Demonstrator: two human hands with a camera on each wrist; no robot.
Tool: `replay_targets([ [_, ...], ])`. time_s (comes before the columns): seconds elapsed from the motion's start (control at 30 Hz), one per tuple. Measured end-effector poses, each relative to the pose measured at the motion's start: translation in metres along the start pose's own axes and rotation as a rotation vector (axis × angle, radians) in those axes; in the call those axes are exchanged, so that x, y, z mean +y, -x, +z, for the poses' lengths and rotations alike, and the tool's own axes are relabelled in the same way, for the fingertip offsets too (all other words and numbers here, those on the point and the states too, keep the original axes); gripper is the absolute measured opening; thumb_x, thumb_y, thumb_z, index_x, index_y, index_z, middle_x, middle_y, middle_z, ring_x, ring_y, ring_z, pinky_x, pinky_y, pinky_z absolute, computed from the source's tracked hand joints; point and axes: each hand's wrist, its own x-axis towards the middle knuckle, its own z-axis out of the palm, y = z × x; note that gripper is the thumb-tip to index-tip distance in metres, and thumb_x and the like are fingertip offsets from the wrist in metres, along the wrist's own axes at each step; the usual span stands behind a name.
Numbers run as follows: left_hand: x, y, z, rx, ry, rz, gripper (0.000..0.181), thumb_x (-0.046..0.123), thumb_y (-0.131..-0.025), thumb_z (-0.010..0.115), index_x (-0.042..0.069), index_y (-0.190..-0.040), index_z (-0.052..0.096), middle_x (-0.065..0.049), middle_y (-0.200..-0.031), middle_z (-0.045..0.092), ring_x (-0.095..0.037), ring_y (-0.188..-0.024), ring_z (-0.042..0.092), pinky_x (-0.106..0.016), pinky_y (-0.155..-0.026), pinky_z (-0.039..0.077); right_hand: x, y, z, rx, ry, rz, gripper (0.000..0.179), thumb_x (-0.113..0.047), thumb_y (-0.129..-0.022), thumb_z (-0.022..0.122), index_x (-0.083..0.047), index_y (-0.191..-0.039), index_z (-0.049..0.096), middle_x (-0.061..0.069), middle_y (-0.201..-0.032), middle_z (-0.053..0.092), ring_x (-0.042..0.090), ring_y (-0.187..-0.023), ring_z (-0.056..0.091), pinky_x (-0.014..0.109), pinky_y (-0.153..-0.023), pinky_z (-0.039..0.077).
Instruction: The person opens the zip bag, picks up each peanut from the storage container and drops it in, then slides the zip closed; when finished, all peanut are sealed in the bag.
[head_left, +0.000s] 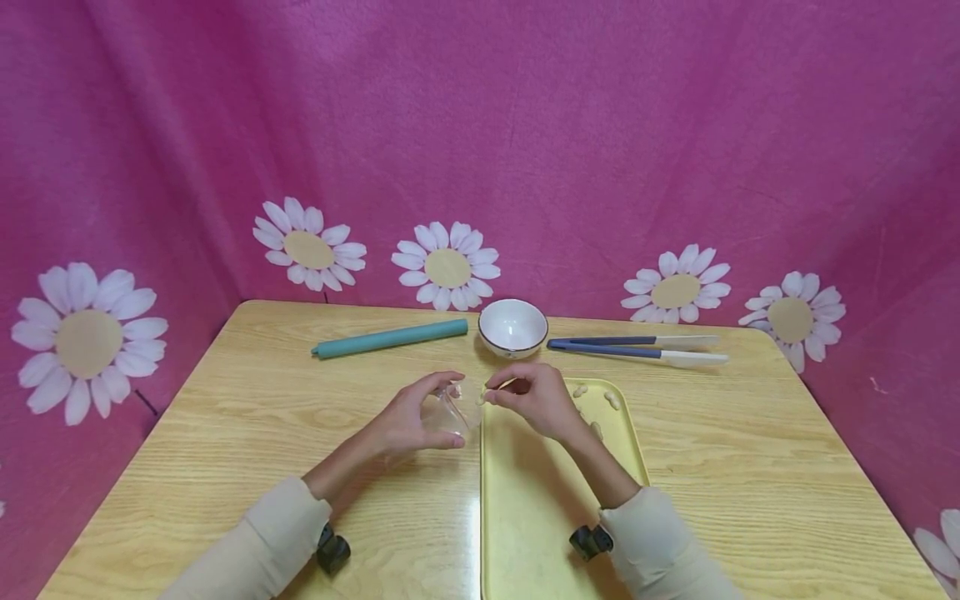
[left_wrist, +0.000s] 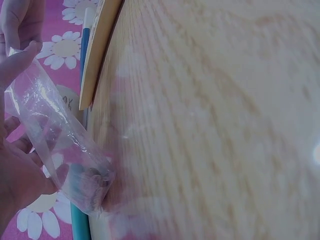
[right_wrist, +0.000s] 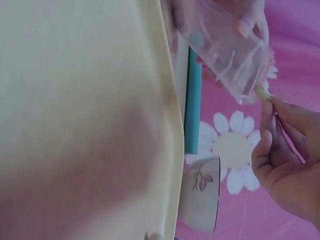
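A clear plastic bag (left_wrist: 55,120) hangs from my left hand (head_left: 408,417), whose thumb and fingers hold it around its mouth. At the bag's bottom, in the left wrist view, lie some brownish lumps (left_wrist: 95,185); they look like peanuts, though the film blurs them. Thumb and forefinger of my right hand (head_left: 542,402) pinch a peanut (right_wrist: 263,93) right at the bag's opening. Below and beside the right hand is a yellow tray (head_left: 525,508), where several peanuts (head_left: 612,401) lie toward the far right corner, partly hidden by the right arm.
A white bowl with a dark rim (head_left: 513,327) stands behind the hands. Left of it lies a teal rod (head_left: 390,338); to its right are tongs with blue handles and pale ends (head_left: 637,348). A pink flowered cloth (head_left: 525,167) hangs behind the wooden table (head_left: 750,467).
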Motion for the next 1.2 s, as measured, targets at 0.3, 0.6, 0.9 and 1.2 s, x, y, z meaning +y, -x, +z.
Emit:
replay_targets([
  [0.3,0.0,0.0,0.0,-0.003,-0.018,0.032,0.081,0.024,-0.07,0.084,0.011,-0.138,0.043,-0.009,-0.123,0.06,-0.028,-0.12,0.05,-0.058,-0.104,0.034,-0.003,0.002,0.014,-0.078,0.01,-0.042,0.012,-0.003,-0.08,0.073,0.002,-0.09,0.071,0.018,-0.089,0.071,0.023,-0.08,0.071,0.019,-0.067,0.054],
  [0.6,0.0,0.0,0.001,-0.004,0.02,-0.027,0.082,0.021,-0.069,0.085,0.014,-0.139,0.044,-0.01,-0.128,0.058,-0.026,-0.125,0.047,-0.055,-0.109,0.029,0.002,0.002,-0.007,-0.062,0.033,-0.031,0.015,-0.004,-0.081,0.072,0.003,-0.094,0.071,0.017,-0.091,0.072,0.02,-0.082,0.069,0.021,-0.071,0.055],
  [0.9,-0.001,0.0,0.002,-0.001,0.027,-0.032,0.081,0.02,-0.068,0.085,0.015,-0.138,0.044,-0.011,-0.126,0.059,-0.026,-0.124,0.047,-0.055,-0.109,0.029,0.018,0.003,-0.042,-0.016,0.108,0.03,0.019,-0.006,-0.08,0.073,0.004,-0.096,0.071,0.016,-0.09,0.072,0.016,-0.08,0.068,0.017,-0.069,0.052],
  [1.2,-0.001,0.0,0.001,-0.004,0.022,-0.037,0.081,0.022,-0.068,0.085,0.017,-0.138,0.044,-0.006,-0.125,0.059,-0.025,-0.125,0.047,-0.055,-0.109,0.03,0.049,0.007,-0.073,0.002,0.272,0.114,0.016,-0.007,-0.081,0.072,0.003,-0.094,0.071,0.014,-0.089,0.072,0.013,-0.078,0.065,0.02,-0.068,0.05],
])
